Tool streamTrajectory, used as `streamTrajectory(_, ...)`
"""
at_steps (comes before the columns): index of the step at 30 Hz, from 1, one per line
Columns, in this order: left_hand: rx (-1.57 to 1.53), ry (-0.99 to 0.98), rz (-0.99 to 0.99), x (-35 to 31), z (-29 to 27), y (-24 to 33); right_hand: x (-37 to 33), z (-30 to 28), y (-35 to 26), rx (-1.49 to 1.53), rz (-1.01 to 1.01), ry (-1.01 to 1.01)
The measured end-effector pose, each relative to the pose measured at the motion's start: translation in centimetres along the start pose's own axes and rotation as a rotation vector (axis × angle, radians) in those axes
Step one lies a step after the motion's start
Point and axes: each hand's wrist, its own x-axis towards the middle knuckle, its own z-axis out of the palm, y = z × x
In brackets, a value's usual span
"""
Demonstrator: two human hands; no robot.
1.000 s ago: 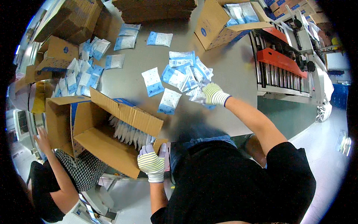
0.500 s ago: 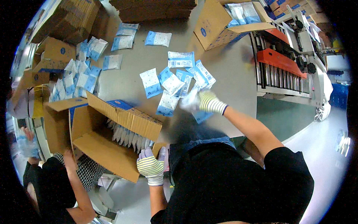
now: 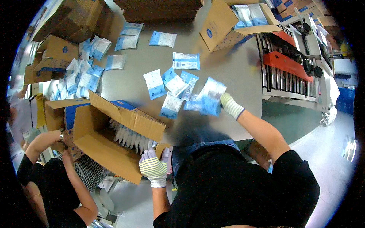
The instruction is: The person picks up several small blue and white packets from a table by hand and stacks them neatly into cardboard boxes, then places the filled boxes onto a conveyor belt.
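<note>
My right hand (image 3: 231, 106), in a striped knit glove, grips blue-and-white packets (image 3: 211, 95) by their right side, above the table. They are smeared by motion, so I cannot tell how many. Several flat packets (image 3: 175, 84) of the same kind lie loosely to their left. At the lower right corner of an open cardboard box (image 3: 104, 152), my gloved left hand (image 3: 153, 167) has its fingers stretched up and its thumb apart. Its fingertips are by the end of a row of packets (image 3: 131, 135) standing on edge inside the box.
More packets (image 3: 89, 78) are heaped on the table's left side. Another open box (image 3: 220, 28) with packets stands at the back right, beside a roller machine with red guards (image 3: 287, 64). A co-worker's arm (image 3: 78, 182) is at the left, close to my box.
My right hand has moved slightly right, lifting packets off the loose group. My left hand stays at the box corner. The co-worker's arms have shifted toward the box's left side.
</note>
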Motion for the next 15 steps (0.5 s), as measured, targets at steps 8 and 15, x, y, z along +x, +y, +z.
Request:
streamTrajectory(8, 0.05, -0.017, -0.012, -0.6, 0.1, -0.6, -12.1, 4.4, -12.4, -1.911, -0.724, -0.457)
streamTrajectory(15, 0.033, -0.048, -0.038, -0.4, -0.1, -0.5, -8.7, 6.2, -11.2, -2.131, -0.846, -0.958)
